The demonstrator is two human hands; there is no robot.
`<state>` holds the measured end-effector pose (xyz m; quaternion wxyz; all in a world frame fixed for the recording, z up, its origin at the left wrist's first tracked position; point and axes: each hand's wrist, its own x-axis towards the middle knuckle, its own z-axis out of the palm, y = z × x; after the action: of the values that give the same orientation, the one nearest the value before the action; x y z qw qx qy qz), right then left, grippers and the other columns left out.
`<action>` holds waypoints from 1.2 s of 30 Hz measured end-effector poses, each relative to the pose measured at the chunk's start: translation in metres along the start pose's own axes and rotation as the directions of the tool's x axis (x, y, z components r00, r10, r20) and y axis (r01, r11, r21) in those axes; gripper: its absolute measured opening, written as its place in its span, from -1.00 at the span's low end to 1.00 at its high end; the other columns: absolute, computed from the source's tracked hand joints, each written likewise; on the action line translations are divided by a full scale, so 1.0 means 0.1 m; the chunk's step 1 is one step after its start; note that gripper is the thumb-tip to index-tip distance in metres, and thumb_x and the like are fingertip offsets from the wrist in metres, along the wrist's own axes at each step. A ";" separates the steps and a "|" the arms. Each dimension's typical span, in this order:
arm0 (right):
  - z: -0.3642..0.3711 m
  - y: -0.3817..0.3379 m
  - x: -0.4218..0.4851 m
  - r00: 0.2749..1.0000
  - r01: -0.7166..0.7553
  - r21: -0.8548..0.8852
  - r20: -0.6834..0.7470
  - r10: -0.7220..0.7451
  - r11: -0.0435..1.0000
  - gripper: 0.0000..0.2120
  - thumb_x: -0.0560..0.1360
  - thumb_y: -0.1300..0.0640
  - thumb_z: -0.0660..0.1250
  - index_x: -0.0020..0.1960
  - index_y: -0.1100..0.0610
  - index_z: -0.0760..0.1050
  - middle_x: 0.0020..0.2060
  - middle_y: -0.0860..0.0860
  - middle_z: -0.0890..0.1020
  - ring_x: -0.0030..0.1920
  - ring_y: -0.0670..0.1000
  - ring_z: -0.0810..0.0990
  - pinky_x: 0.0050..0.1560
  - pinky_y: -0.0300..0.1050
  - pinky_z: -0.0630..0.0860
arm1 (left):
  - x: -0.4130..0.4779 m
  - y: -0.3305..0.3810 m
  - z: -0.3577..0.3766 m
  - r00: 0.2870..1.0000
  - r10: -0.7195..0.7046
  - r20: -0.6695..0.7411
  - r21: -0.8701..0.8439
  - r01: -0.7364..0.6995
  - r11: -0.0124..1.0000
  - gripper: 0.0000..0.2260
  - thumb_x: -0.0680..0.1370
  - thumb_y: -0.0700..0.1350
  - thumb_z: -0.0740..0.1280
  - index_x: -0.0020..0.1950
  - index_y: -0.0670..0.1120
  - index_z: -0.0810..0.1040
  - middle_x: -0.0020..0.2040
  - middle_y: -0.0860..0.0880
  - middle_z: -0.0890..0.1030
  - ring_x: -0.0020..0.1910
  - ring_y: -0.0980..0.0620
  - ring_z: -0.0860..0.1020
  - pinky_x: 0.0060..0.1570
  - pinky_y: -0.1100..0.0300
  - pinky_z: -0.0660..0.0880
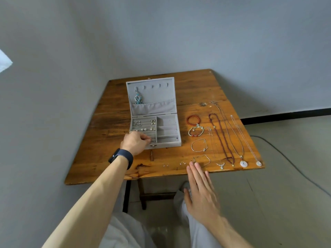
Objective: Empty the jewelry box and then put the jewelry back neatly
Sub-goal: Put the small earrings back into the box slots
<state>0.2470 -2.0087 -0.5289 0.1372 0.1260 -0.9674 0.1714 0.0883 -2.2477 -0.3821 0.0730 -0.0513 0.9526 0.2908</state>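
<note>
Right hand [200, 192] beside bracelet [202, 160]; left hand [136, 142] inside jewelry box [169, 143].

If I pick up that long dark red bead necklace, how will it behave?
The dark red bead necklace will probably hang limp, since it lies as a thin loop of small beads. It looks light. Pushed sideways, it would likely bunch against the white-ring pendant necklace.

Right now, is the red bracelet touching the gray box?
Apart. The head view shows bare table between the red bracelet and the gray box.
</note>
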 end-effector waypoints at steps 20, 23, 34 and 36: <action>-0.08 -0.07 0.01 0.998 -0.031 -0.094 0.047 0.036 0.995 -0.29 0.54 -0.01 0.12 0.62 0.19 0.01 0.62 0.09 0.06 0.61 0.09 0.02 0.52 0.11 0.06 | 0.07 0.18 -0.03 0.994 -0.105 0.040 -0.058 0.107 0.993 -0.92 0.50 -0.14 0.49 -0.12 0.04 0.66 0.15 -0.03 0.65 0.14 -0.04 0.58 0.05 0.10 0.54; -0.10 -0.06 0.02 0.998 -0.027 -0.089 0.054 0.032 0.996 -0.29 0.54 -0.01 0.10 0.62 0.19 0.00 0.62 0.09 0.06 0.62 0.08 0.01 0.53 0.10 0.05 | 0.08 0.18 -0.03 0.991 -0.118 0.057 -0.070 0.122 0.990 -0.92 0.50 -0.13 0.49 -0.14 0.05 0.67 0.09 -0.03 0.67 0.10 -0.03 0.59 0.06 0.09 0.56; -0.41 -0.02 0.28 0.975 -0.025 0.025 -0.222 0.030 0.999 -0.67 0.53 -0.01 0.29 0.21 0.08 0.63 0.23 -0.01 0.63 0.40 0.07 0.45 0.40 0.09 0.31 | -0.25 0.05 -0.01 0.997 0.066 -0.042 -0.078 -0.070 0.994 -0.84 0.57 -0.10 0.40 0.14 0.06 0.62 0.13 0.02 0.63 0.12 0.04 0.57 0.00 0.19 0.53; -0.50 0.00 0.41 0.968 -0.067 0.046 -0.238 0.076 0.997 -0.79 0.50 0.01 0.36 0.09 0.01 0.66 0.12 -0.04 0.65 0.29 0.05 0.49 0.24 0.05 0.40 | -0.44 0.03 0.11 0.976 0.137 -0.170 -0.041 -0.146 0.988 -0.79 0.58 -0.11 0.36 0.20 0.04 0.60 0.18 0.01 0.59 0.17 0.02 0.53 0.06 0.13 0.55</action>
<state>0.2200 -1.9986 -0.4711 0.2445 0.0719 -0.9442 0.2086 0.1328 -2.2370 -0.3817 -0.0294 -0.0095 0.9486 0.3151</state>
